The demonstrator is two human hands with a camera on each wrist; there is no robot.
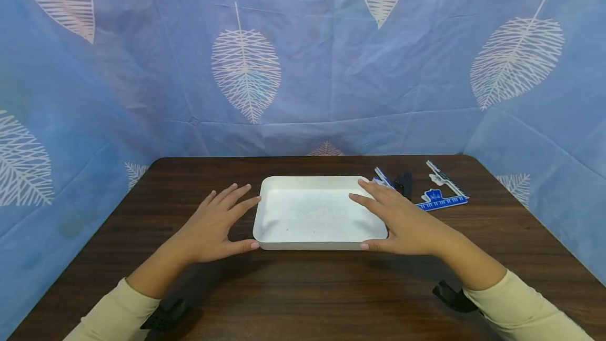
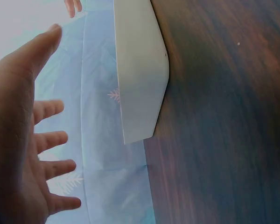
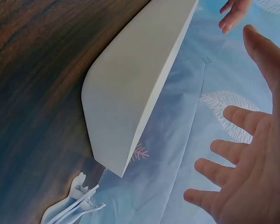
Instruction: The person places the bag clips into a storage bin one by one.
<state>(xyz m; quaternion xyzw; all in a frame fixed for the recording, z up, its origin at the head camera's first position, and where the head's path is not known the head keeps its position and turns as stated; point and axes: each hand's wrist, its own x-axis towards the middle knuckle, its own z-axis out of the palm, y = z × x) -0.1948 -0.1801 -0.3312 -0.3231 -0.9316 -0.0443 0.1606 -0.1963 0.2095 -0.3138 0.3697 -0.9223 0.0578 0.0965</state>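
A white rectangular tray point(image 1: 317, 214) with raised sides and rounded corners lies on the table, with a few dark specks on its floor. My left hand point(image 1: 213, 228) is by the tray's left side, fingers spread and nearly straight. My right hand point(image 1: 404, 222) hovers at the right side, its fingers over the rim in the head view. Both wrist views show a gap between the hand and the tray's wall point(image 2: 140, 70), so neither hand grips it. In the right wrist view the right hand point(image 3: 242, 163) has its palm and spread fingers facing the tray.
Behind the right hand lie a blue clip with ruler-like marks point(image 1: 442, 202), a black-and-white clip point(image 1: 447, 180), a small black object point(image 1: 404, 184) and a partly hidden blue-and-white piece point(image 1: 382, 177). A blue leaf-patterned cloth point(image 1: 307, 67) hangs behind the dark wooden table point(image 1: 303, 293).
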